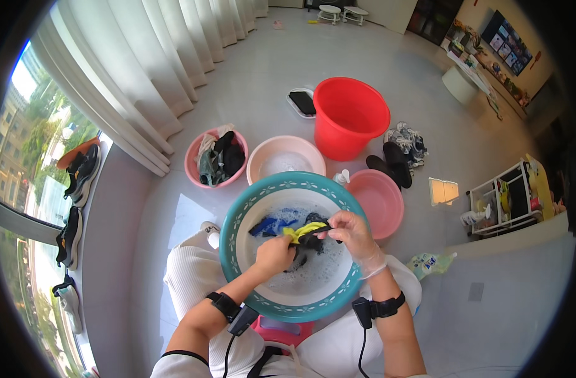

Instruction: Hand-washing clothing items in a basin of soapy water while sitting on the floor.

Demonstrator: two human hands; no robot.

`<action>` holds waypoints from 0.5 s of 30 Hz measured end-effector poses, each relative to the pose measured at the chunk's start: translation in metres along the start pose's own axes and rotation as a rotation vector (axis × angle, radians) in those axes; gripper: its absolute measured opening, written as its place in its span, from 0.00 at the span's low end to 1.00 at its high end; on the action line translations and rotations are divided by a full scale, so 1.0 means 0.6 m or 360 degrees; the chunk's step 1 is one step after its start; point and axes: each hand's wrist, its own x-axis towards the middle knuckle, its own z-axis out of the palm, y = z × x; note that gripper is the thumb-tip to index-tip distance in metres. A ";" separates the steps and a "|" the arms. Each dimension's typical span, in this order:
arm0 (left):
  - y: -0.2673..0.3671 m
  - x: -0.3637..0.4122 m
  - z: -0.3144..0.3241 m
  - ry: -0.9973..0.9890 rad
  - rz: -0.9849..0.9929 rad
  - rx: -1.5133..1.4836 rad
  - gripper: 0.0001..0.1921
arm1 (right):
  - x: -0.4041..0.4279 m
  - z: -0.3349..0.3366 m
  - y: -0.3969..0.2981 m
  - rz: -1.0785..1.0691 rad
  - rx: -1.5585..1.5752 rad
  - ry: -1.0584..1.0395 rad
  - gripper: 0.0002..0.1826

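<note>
Over a large teal-rimmed basin (231,250) of soapy water, both hands stretch a black-and-yellow cloth item (307,230), perhaps a sock. My left hand (275,255) grips its near left end. The upper right end is pinched between the thumb and fingers of my right hand (351,236), which wears a clear plastic glove. Part of the dark fabric hangs down to the suds. Blue cloth (271,226) floats behind my left hand, partly under foam. What lies deeper in the water is hidden.
Beyond the basin are a pink basin of clothes (216,156), a pale pink basin (286,160), a red bucket (349,118) and another pink basin (380,203). A white pump bottle (341,177) stands between them. Black slippers (395,163) lie right; shoes (71,236) line the windowsill.
</note>
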 end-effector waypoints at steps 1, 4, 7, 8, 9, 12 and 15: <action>0.003 0.002 -0.009 0.0043 -0.0087 -0.0200 0.12 | -0.002 -0.007 0.000 -0.0017 -0.0061 0.0040 0.06; 0.015 0.004 -0.040 0.0318 -0.0028 -0.0488 0.09 | -0.001 -0.026 0.009 -0.0101 -0.0291 0.0117 0.06; 0.017 0.010 -0.056 0.0519 0.0033 -0.0655 0.08 | 0.001 -0.027 0.012 -0.0175 -0.0434 0.0165 0.06; 0.020 0.012 -0.058 0.0521 0.0027 -0.0763 0.08 | 0.002 -0.025 0.012 -0.0187 -0.0405 0.0186 0.06; 0.021 0.012 -0.060 0.0527 0.0017 -0.0868 0.08 | 0.003 -0.019 0.011 -0.0186 -0.0403 0.0180 0.06; 0.021 0.017 -0.054 0.0589 0.0148 -0.1027 0.07 | 0.006 0.002 0.009 -0.0203 -0.0368 0.0198 0.06; 0.040 0.011 -0.068 0.0504 0.0201 -0.1112 0.08 | 0.011 0.011 0.014 -0.0140 -0.0318 0.0169 0.05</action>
